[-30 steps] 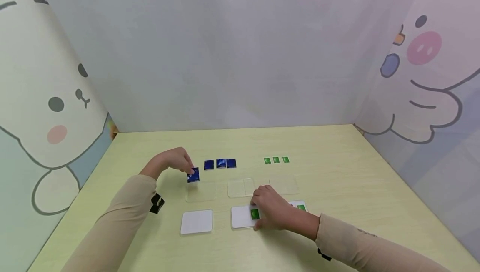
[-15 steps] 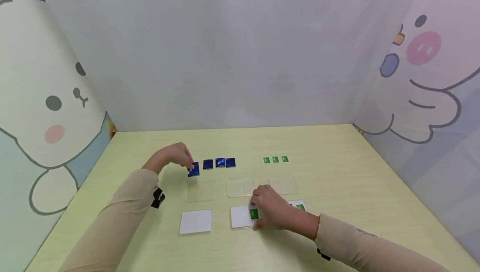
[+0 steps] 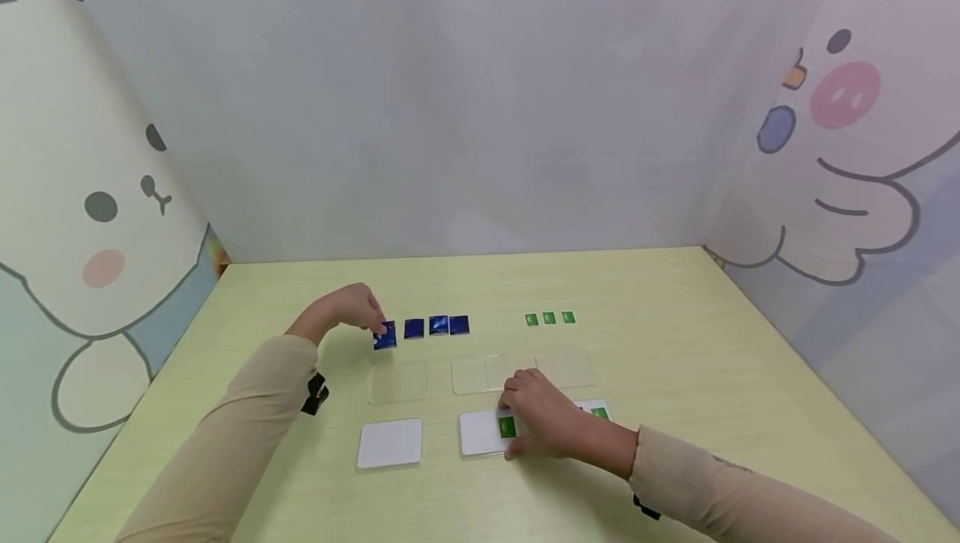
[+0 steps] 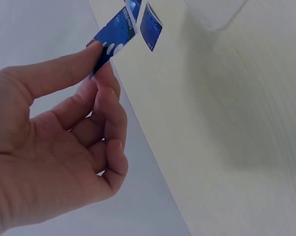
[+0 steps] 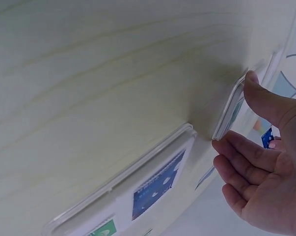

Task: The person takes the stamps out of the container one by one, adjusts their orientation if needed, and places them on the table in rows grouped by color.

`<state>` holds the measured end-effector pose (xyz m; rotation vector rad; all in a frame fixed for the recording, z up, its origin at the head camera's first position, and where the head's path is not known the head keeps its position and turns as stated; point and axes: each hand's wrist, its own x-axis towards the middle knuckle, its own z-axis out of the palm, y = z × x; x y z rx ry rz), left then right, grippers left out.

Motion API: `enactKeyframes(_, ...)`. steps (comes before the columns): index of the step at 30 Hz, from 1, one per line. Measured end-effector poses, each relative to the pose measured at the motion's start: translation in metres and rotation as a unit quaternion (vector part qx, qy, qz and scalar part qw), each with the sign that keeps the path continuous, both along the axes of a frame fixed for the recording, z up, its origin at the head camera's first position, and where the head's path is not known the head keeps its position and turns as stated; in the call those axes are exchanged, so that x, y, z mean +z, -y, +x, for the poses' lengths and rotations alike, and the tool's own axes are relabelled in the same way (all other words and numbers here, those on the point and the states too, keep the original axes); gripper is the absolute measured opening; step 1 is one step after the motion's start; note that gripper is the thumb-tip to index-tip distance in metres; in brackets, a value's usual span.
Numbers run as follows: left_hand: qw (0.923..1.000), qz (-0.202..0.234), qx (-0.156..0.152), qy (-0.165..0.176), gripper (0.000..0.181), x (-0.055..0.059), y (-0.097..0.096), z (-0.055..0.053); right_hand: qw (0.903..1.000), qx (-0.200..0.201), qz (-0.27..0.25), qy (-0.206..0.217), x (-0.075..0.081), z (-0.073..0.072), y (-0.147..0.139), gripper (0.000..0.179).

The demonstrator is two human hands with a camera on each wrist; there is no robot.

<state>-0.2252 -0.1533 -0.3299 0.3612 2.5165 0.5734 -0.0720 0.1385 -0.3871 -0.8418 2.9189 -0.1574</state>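
My left hand [image 3: 348,308] pinches a blue stamp [image 3: 385,336] between thumb and forefinger, above the table's left side. In the left wrist view the stamp [image 4: 117,34] shows a serrated edge and pale print, and the other fingers are curled. My right hand [image 3: 543,414] grips a clear plastic case [image 5: 231,108] by two opposite edges, thumb on the near one. Inside that case lie a white card [image 3: 478,432] and a green stamp [image 3: 507,427]; the hand covers its right part. Several blue stamps [image 3: 414,328] stand in a row right of my left hand.
Three green stamps [image 3: 550,318] lie farther back on the right. Clear lids [image 3: 398,382] form a middle row. A case with a white card [image 3: 390,443] lies front left. Another case [image 5: 123,179], holding a blue and a green stamp, is partly hidden behind my right hand.
My left hand has moved slightly up and away with the blue stamp, closer level with the row of blue stamps. My right hand has stayed on its case. The head view has shifted a little.
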Motion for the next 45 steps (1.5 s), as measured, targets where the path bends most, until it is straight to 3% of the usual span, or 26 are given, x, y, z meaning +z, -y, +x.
enactKeyframes(7, 0.9999, -0.002, -0.004, -0.011, 0.021, -0.005, 0.000, -0.002, 1.0000, 0.003, -0.002, -0.001, -0.002, -0.001, 0.000, 0.053)
enactKeyframes(16, 0.9996, 0.005, -0.004, -0.026, 0.023, -0.020, 0.001, -0.008, 1.0000, 0.007, 0.001, -0.007, -0.003, -0.001, -0.001, 0.054)
enactKeyframes(35, 0.9984, 0.000, 0.018, -0.054, 0.018, -0.037, -0.004, -0.014, 0.9998, 0.017, 0.004, -0.014, -0.002, -0.001, -0.002, 0.052)
enactKeyframes(45, 0.9952, -0.024, 0.020, -0.093, 0.014, -0.046, -0.004, -0.017, 0.9995, 0.026, 0.004, -0.017, -0.001, -0.001, -0.002, 0.053)
